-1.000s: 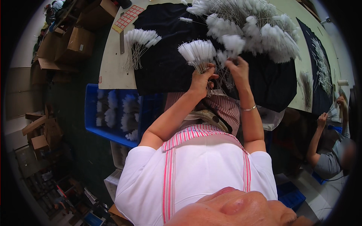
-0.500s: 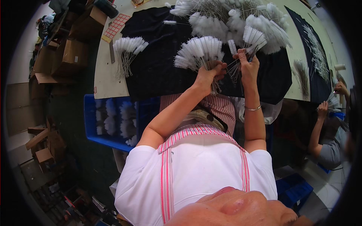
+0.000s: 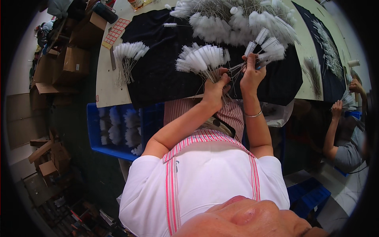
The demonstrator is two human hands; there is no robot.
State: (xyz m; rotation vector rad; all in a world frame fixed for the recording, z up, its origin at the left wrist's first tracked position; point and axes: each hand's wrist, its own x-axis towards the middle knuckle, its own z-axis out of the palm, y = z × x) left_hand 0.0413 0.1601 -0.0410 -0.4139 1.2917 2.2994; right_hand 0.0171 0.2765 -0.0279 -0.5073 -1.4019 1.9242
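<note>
- Over the near edge of the tabletop (image 3: 106,89), the left hand (image 3: 215,89) is clenched around a fanned bundle (image 3: 201,59) of white-tipped wire brushes, wire stems pinched in the fist, white heads spreading up and to the left.
- Right hand (image 3: 250,75) sits just beside the left one, fingers pressed on a few brushes (image 3: 265,49) whose white heads point up and right; a bracelet (image 3: 253,115) circles that wrist.
- Both hands work above a dark cloth (image 3: 158,75) that covers the middle of the tabletop.
- A big heap (image 3: 237,19) of the same brushes lies along the cloth's far edge, just past the hands.
- A smaller bunch (image 3: 128,55) lies on the cloth's left edge, well apart from the hands.
- A blue crate (image 3: 118,130) with more white brushes stands below the tabletop's near left edge.
- Cardboard boxes (image 3: 75,59) sit left of the tabletop.
- At the right edge another person's hand (image 3: 337,106) holds a bundle too.
</note>
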